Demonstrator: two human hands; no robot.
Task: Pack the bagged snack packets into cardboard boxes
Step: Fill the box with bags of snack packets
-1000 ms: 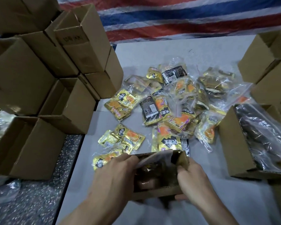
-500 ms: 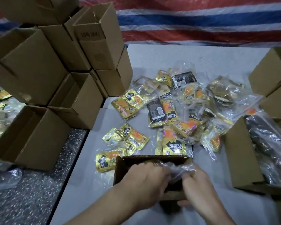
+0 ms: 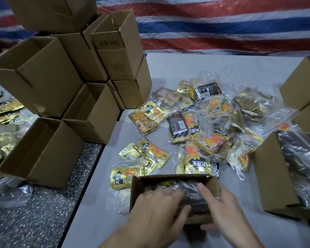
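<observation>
A small open cardboard box (image 3: 170, 177) stands at the near edge of the grey table (image 3: 222, 68). A clear bag of snack packets (image 3: 190, 189) lies inside it. My left hand (image 3: 156, 210) reaches in from the left and presses flat on the bag. From the right, my right hand (image 3: 222, 206) lays straight fingers on the bag, and its thumb sits by the box's near wall. Beyond the box is a loose pile of clear bags (image 3: 209, 120) holding gold, orange and black packets.
Several empty open boxes (image 3: 89, 83) are stacked at the left, some hanging over the speckled floor (image 3: 43, 212). A larger box (image 3: 270, 176) at the right holds a bag of dark packets. More boxes (image 3: 301, 86) sit at the far right. A striped tarp (image 3: 222, 24) hangs behind.
The box was tipped toward me with the bag half out. It now stands upright, the bag has gone down inside, and both hands have moved in on top of it.
</observation>
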